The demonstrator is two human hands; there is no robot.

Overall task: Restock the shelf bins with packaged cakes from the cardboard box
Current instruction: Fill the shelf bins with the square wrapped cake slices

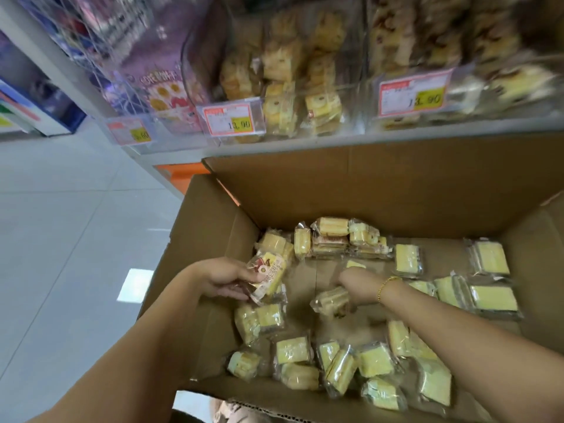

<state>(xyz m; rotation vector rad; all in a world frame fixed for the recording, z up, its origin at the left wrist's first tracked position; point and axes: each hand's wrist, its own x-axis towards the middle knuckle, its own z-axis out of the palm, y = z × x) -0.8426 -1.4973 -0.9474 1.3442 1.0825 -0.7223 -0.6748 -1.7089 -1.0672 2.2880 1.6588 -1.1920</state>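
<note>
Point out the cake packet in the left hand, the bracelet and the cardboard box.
cake packet [270, 277]: head view, its printed wrapper front.
bracelet [385, 285]: head view, chain on the right wrist.
cardboard box [366, 190]: head view, its bare back flap.

The right hand [354, 280] is motion-blurred, its fingers lost among clear-wrapped yellow cake packets [331, 300] — its grip cannot be read. The brown cardboard box [366, 193] runs off the right and bottom edges. The clear plastic shelf bins [364, 71] are smeared — small print on their red-and-yellow price tags [232, 120] is illegible.
</note>
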